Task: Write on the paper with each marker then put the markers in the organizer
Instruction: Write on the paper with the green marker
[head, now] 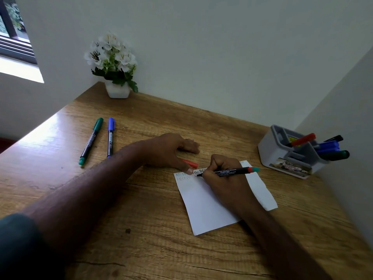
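A single head-worn wide-angle view looks forward and down, close above the left hand (pixel 171 150) and right hand (pixel 224 176); beyond them, the wall corner seems bowed, perhaps by the lens.

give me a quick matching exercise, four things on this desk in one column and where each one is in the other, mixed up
Things
1. green marker
2. red cap
3. flower pot
4. organizer

Places
A. far corner of the desk, against the wall
B. right side of the desk, with markers standing in it
C. lying on the left of the desk beside the blue marker
D. just beyond the paper, under the left hand

Pairs: 1-C, 2-D, 3-A, 4-B
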{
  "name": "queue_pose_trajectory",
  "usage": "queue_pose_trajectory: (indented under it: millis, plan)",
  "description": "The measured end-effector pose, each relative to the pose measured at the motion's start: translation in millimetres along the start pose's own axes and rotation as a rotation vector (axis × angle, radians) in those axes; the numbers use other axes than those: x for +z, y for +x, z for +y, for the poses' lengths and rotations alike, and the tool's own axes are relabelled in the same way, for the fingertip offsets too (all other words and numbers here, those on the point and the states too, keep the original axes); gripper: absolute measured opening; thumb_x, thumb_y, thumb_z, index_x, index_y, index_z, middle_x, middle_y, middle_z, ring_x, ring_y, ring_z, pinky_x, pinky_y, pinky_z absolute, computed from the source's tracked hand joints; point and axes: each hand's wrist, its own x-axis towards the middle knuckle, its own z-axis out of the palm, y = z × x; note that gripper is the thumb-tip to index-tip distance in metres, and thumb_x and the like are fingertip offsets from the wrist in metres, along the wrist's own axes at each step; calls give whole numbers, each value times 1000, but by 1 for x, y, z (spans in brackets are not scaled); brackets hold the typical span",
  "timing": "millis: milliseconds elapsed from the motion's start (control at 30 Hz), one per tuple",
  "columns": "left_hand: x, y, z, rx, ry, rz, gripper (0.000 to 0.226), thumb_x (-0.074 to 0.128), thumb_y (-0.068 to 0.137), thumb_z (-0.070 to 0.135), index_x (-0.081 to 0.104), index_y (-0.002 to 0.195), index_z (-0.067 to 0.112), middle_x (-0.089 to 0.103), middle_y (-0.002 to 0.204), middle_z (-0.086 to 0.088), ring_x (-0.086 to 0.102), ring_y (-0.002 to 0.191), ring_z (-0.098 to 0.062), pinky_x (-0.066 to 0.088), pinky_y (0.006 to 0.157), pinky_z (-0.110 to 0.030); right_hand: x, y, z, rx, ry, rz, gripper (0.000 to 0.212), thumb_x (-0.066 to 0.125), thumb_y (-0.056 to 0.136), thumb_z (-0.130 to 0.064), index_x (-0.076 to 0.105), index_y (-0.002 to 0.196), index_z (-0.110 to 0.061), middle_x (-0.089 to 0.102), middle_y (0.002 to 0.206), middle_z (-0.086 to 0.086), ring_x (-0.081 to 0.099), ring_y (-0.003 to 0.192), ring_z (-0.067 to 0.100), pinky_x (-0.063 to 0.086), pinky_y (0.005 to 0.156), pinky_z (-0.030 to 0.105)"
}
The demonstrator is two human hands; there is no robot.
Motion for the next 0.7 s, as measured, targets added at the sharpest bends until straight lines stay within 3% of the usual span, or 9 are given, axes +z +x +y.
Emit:
queue_pose_trajectory:
  millis: [400, 700]
  plan:
    - [0, 1, 0, 1, -22, 5, 72, 74, 81, 43, 44, 144, 29, 30, 156, 14, 22, 144, -3, 11, 109, -21, -2, -1, -1, 21, -5, 12, 33, 66, 82, -5, 49, 56, -16, 53, 57, 1, 47, 56, 4, 37, 47, 16]
    - [0, 2, -1, -5, -10, -2, 72, 73, 81, 46, 43, 144, 31, 29, 156, 15, 20, 144, -3, 10, 109, -22, -3, -2, -1, 38, 56, 47, 37, 65, 82, -2, 48, 54, -21, 52, 53, -11, 48, 55, 3, 37, 46, 14]
